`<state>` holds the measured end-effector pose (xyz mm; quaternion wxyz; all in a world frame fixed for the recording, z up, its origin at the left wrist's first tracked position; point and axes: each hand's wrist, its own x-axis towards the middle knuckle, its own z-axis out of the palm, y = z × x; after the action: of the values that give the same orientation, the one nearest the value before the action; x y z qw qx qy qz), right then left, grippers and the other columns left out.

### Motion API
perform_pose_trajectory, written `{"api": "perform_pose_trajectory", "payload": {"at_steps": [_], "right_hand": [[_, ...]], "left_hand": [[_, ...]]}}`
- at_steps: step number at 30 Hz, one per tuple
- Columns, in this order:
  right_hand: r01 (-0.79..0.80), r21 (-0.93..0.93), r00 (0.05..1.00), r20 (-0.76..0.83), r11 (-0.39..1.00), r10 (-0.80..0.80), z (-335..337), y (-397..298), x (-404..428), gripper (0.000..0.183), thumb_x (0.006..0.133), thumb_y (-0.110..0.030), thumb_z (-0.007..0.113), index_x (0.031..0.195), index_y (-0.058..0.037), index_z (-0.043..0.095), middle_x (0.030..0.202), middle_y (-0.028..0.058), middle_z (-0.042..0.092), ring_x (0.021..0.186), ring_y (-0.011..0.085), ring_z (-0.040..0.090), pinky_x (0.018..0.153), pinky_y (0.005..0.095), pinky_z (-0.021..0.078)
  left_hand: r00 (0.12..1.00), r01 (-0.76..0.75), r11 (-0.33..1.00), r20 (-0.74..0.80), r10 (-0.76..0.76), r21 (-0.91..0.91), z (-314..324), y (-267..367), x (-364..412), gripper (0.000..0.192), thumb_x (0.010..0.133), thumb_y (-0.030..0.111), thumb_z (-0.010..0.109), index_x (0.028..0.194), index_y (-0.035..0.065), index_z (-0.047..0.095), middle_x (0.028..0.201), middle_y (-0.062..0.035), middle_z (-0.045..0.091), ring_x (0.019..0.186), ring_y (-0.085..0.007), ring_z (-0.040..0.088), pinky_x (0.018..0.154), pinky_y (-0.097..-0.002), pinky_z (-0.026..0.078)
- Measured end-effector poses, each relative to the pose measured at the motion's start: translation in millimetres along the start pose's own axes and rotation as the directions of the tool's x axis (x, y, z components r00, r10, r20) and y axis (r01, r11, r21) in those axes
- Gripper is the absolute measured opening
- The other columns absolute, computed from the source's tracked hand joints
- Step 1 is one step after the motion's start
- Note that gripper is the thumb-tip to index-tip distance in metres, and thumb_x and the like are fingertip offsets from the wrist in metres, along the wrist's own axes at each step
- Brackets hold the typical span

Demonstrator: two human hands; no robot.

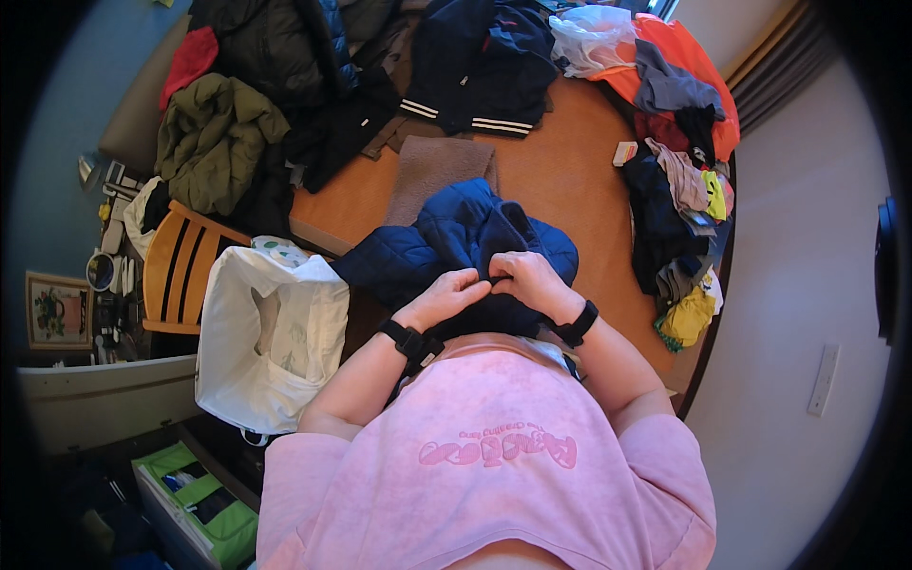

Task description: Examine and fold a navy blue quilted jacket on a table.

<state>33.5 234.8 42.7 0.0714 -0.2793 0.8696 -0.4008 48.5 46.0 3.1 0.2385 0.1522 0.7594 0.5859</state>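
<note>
A navy quilted jacket (456,221) lies bunched in front of me on the near part of an orange-brown surface. My left hand (450,293) and my right hand (524,276) meet at its near middle, fingertips almost touching, each pinching the dark fabric by the collar-like opening. What exactly lies between the fingers is too small to tell. Both wrists wear black straps. Just beyond the jacket, a folded brown fleece-like cloth (434,167) rests partly beneath it.
A white fabric basket (231,342) stands at left, beside a wooden chair (187,267). An olive puffer jacket (214,135) and a dark jacket with white stripes (477,64) lie at the far side. Piled clothes (662,221) and a white plastic bag (595,39) line the right edge.
</note>
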Motion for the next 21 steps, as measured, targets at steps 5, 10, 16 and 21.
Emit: {"api": "perform_pose_trajectory", "payload": {"at_steps": [5, 10, 16, 21], "right_hand": [[-0.054, 0.129, 0.991, 0.130, 0.990, 0.037, -4, 0, 7, 0.016, 0.062, -0.003, 0.067, 0.071, -0.0016, 0.053, 0.066, 0.0138, 0.058, 0.064, 0.0297, 0.058, 0.056, 0.0339, 0.0448], [-0.073, 0.203, 0.988, 0.149, 0.976, 0.043, -1, 6, 10, 0.014, 0.064, -0.003, 0.066, 0.074, -0.0016, 0.057, 0.068, 0.0138, 0.060, 0.065, 0.0275, 0.060, 0.058, 0.0326, 0.0459], [-0.026, 0.210, 0.991, 0.131, 0.977, -0.002, -1, 9, 8, 0.013, 0.069, -0.002, 0.062, 0.080, -0.0014, 0.056, 0.072, 0.0144, 0.061, 0.069, 0.0285, 0.060, 0.060, 0.0326, 0.0468], [0.043, 0.154, 0.999, 0.018, 0.987, -0.046, 11, 6, 7, 0.014, 0.070, -0.002, 0.060, 0.080, -0.0031, 0.051, 0.073, 0.0141, 0.059, 0.071, 0.0316, 0.059, 0.060, 0.0354, 0.0461]], "left_hand": [[0.989, 0.140, 0.990, 0.052, -0.139, -0.029, 5, 11, 0, 0.023, 0.072, 0.017, 0.071, 0.083, 0.0029, 0.057, 0.073, 0.0036, 0.051, 0.067, -0.0064, 0.045, 0.059, -0.0220, 0.039], [0.991, 0.126, 0.987, -0.066, -0.120, 0.099, 4, 2, 4, 0.022, 0.072, 0.016, 0.070, 0.081, 0.0017, 0.057, 0.069, 0.0027, 0.052, 0.064, -0.0063, 0.045, 0.058, -0.0230, 0.039], [0.988, 0.152, 0.985, -0.028, -0.150, 0.076, 3, 8, 3, 0.020, 0.074, 0.015, 0.067, 0.085, 0.0012, 0.059, 0.072, 0.0022, 0.053, 0.069, -0.0062, 0.046, 0.062, -0.0224, 0.040], [0.988, 0.145, 0.985, -0.034, -0.149, -0.096, 3, -12, 7, 0.019, 0.075, 0.013, 0.065, 0.089, 0.0014, 0.058, 0.082, 0.0025, 0.055, 0.077, -0.0059, 0.048, 0.069, -0.0209, 0.040]]}}
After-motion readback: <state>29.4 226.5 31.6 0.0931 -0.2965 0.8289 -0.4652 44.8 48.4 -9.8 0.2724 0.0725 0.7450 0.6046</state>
